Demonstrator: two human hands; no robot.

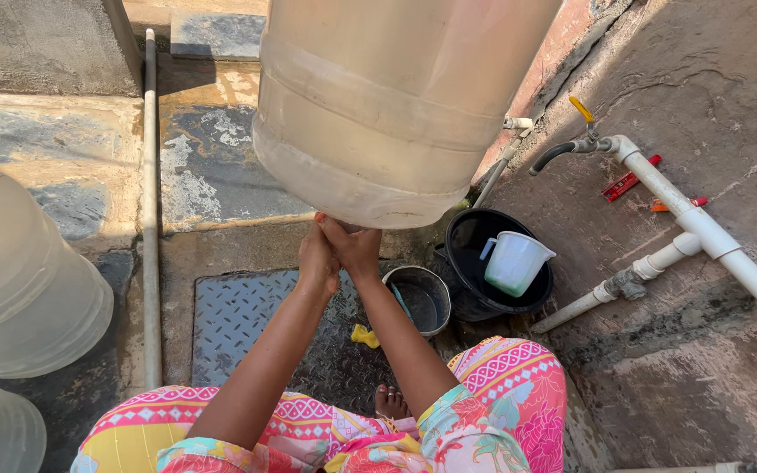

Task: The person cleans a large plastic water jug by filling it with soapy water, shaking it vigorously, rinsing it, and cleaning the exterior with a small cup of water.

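Big beige drum (387, 96) tilted, long axis leaning away – bottom rim toward the person. Left hand (318, 258) & right hand (354, 245) together, fingers clamped on that rim.

Beige barrel (387, 96); black bucket (470, 263); pale green jug (516, 263); yellow rag (364, 336); pink patterned dress (501, 394); white pipe (703, 228).

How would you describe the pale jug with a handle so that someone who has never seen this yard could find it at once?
Start at the big beige drum that both hands press against. Just right of its lower edge a black tub stands on the ground, below the white pipe's tap. The jug sits tilted inside that tub; unlike the small grey metal bucket alongside, it is pale green-white plastic with a handle.
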